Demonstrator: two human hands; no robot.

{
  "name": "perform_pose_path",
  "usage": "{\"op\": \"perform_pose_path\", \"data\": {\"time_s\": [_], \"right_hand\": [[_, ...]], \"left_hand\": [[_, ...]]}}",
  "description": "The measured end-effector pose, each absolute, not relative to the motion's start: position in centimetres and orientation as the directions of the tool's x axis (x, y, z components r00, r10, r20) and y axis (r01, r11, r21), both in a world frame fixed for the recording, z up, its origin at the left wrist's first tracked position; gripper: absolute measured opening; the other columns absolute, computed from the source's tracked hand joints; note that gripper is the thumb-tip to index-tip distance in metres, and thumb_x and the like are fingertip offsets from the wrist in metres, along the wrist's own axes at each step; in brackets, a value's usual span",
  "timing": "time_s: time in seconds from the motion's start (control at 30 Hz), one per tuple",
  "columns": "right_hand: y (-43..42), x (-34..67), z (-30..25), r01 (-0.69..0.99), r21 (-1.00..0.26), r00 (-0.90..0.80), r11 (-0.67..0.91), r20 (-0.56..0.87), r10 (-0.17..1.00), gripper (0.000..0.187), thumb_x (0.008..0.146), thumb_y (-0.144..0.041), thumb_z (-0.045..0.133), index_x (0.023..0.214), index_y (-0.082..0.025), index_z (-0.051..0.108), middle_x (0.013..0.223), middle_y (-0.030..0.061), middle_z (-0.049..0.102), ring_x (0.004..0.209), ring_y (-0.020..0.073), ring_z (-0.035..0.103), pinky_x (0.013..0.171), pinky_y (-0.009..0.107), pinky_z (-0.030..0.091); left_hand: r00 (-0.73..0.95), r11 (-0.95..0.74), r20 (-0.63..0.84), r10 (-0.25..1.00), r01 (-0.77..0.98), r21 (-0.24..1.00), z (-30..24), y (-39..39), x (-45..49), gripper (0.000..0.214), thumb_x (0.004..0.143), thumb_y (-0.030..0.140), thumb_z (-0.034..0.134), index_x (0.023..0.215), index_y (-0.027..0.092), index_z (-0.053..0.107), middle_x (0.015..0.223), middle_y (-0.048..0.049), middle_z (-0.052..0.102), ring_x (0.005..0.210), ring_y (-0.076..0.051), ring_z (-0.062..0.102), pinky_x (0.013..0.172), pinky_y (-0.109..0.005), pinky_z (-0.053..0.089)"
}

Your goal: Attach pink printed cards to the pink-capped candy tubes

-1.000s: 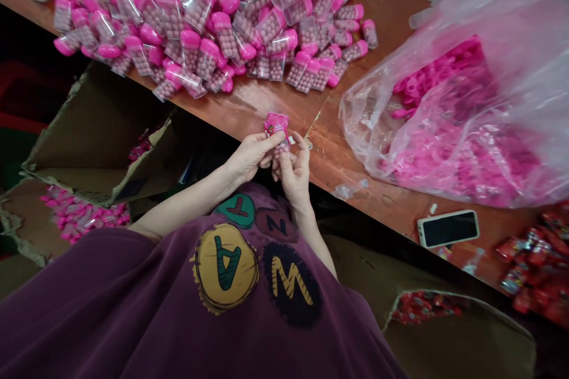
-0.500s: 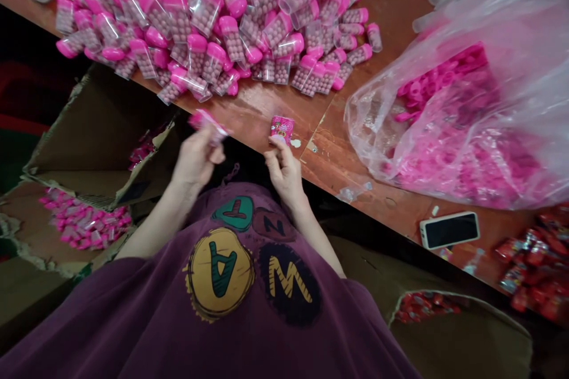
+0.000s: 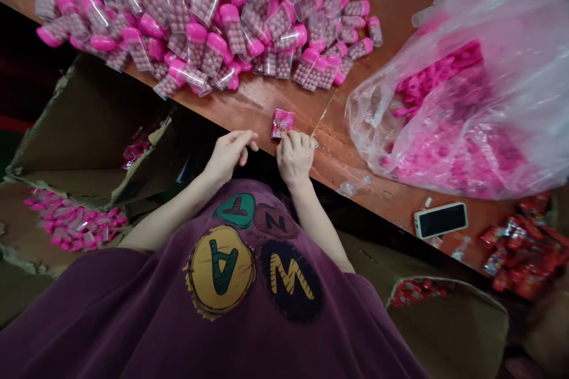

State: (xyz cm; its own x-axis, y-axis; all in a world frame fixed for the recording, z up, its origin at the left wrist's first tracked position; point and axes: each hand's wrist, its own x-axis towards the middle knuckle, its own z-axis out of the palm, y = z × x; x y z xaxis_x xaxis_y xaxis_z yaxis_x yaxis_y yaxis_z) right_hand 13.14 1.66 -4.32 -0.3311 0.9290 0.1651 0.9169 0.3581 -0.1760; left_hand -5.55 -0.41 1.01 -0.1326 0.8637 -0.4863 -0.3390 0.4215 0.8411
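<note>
At the table's front edge, my right hand point(image 3: 296, 157) has its fingers bent over the lower edge of a small pink printed card point(image 3: 283, 121). I cannot tell whether it is one card or a stack. My left hand point(image 3: 230, 155) hovers just left of it, before the edge, with loosely bent fingers, thumb and forefinger apart, and nothing visible in it. Beyond both hands lies a big heap of clear tubes with pink caps point(image 3: 233, 26), filled with pale pink balls.
A clear plastic bag of pink parts point(image 3: 471, 154) and a phone point(image 3: 441, 220) lie to the right, near red wrapped pieces point(image 3: 527, 249). Open cardboard boxes stand below the edge, one at left point(image 3: 57, 130) and one at right point(image 3: 462, 331). Pink pieces point(image 3: 80, 222) fill another at lower left.
The pink and white piece in my left hand is gone from view, and that hand has moved right. My right hand has turned palm down over the card. The view has shifted slightly.
</note>
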Motion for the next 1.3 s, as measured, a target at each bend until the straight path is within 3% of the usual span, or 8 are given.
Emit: {"op": "perform_pose_path", "data": {"time_s": [0.13, 0.37, 0.5, 0.67, 0.77, 0.9, 1.07, 1.3], "right_hand": [[1.9, 13.7, -5.0, 0.898, -0.197, -0.327, 0.394, 0.3, 0.896, 0.034, 0.111, -0.029, 0.046, 0.104, -0.018, 0.077, 0.115, 0.0156, 0.076, 0.106, 0.0268, 0.062, 0.095, 0.044, 0.041], [1.1, 14.7, -5.1, 0.865, -0.277, -0.284, 0.418, 0.416, 0.864, 0.026, 0.109, -0.03, 0.05, 0.112, -0.024, 0.076, 0.122, 0.0137, 0.075, 0.109, 0.0256, 0.067, 0.101, 0.047, 0.044], [1.3, 14.4, -4.4, 0.748, -0.55, -0.16, 0.37, 0.393, 0.906, 0.026, 0.107, -0.039, 0.055, 0.123, -0.025, 0.069, 0.129, 0.0151, 0.07, 0.115, 0.0276, 0.067, 0.104, 0.05, 0.049], [2.7, 13.6, -3.3, 0.223, -0.969, 0.078, 0.107, 0.127, 0.989, 0.049, 0.096, -0.054, 0.071, 0.132, -0.027, 0.053, 0.119, 0.0072, 0.069, 0.103, 0.0198, 0.07, 0.092, 0.038, 0.06], [3.5, 13.8, -2.6, 0.039, -0.998, 0.032, 0.045, 0.046, 0.998, 0.049, 0.092, -0.051, 0.076, 0.128, -0.028, 0.052, 0.099, -0.0006, 0.069, 0.09, 0.0158, 0.069, 0.09, 0.035, 0.06], [3.7, 14.1, -1.8, -0.004, -1.0, 0.011, 0.03, 0.03, 0.999, 0.05, 0.088, -0.052, 0.08, 0.124, -0.028, 0.054, 0.08, -0.0061, 0.064, 0.074, 0.0142, 0.065, 0.078, 0.032, 0.06], [3.6, 13.6, -1.5, 0.037, -0.999, -0.007, 0.028, 0.027, 1.0, 0.043, 0.097, -0.054, 0.069, 0.128, -0.028, 0.053, 0.094, 0.0, 0.076, 0.085, 0.0182, 0.076, 0.089, 0.038, 0.063], [4.3, 13.8, -1.9, 0.302, -0.95, 0.053, 0.08, 0.101, 0.994, 0.034, 0.105, -0.042, 0.056, 0.133, -0.023, 0.053, 0.12, 0.0107, 0.079, 0.107, 0.0229, 0.078, 0.098, 0.043, 0.059]], "left_hand": [[-0.042, 0.45, -0.472, 0.881, -0.241, 0.86, 1.3, 1.6, -3.7, 0.028, 0.101, 0.025, 0.066, 0.078, 0.012, 0.073, 0.06, -0.0001, 0.066, 0.032, -0.002, 0.039, 0.037, -0.02, 0.02], [0.045, 0.508, -0.509, 0.86, -0.174, 0.843, 1.9, 3.7, -2.1, 0.044, 0.104, 0.031, 0.069, 0.064, 0.012, 0.064, 0.048, 0.0013, 0.058, 0.028, -0.002, 0.035, 0.033, -0.022, 0.014], [0.038, 0.498, -0.508, 0.861, -0.273, 0.823, 2.4, 3.9, -1.8, 0.033, 0.101, 0.01, 0.065, 0.068, 0.012, 0.065, 0.053, 0.0034, 0.06, 0.03, -0.002, 0.036, 0.035, -0.021, 0.018], [0.091, 0.452, -0.448, 0.89, -0.314, 0.835, 2.4, 4.0, -1.8, 0.022, 0.095, 0.009, 0.07, 0.074, 0.012, 0.071, 0.049, 0.0049, 0.056, 0.034, -0.003, 0.038, 0.039, -0.02, 0.022], [0.096, 0.442, -0.434, 0.896, -0.309, 0.842, 2.4, 4.0, -1.9, 0.011, 0.088, 0.012, 0.078, 0.077, 0.012, 0.075, 0.044, 0.0064, 0.051, 0.036, -0.003, 0.036, 0.041, -0.02, 0.02], [0.119, 0.441, -0.425, 0.897, -0.258, 0.859, 2.7, 4.3, -1.7, 0.02, 0.084, 0.015, 0.08, 0.066, 0.012, 0.072, 0.041, 0.0053, 0.048, 0.037, -0.003, 0.035, 0.043, -0.02, 0.02], [0.032, 0.448, -0.455, 0.89, -0.248, 0.859, 2.7, 5.1, -0.6, 0.032, 0.085, 0.012, 0.077, 0.055, 0.012, 0.064, 0.04, 0.0037, 0.049, 0.037, -0.003, 0.038, 0.044, -0.021, 0.023], [0.012, 0.481, -0.502, 0.865, -0.304, 0.822, 2.0, 6.1, 0.4, 0.037, 0.082, 0.016, 0.083, 0.053, 0.014, 0.06, 0.041, 0.0027, 0.051, 0.036, -0.004, 0.039, 0.043, -0.021, 0.025]]}}
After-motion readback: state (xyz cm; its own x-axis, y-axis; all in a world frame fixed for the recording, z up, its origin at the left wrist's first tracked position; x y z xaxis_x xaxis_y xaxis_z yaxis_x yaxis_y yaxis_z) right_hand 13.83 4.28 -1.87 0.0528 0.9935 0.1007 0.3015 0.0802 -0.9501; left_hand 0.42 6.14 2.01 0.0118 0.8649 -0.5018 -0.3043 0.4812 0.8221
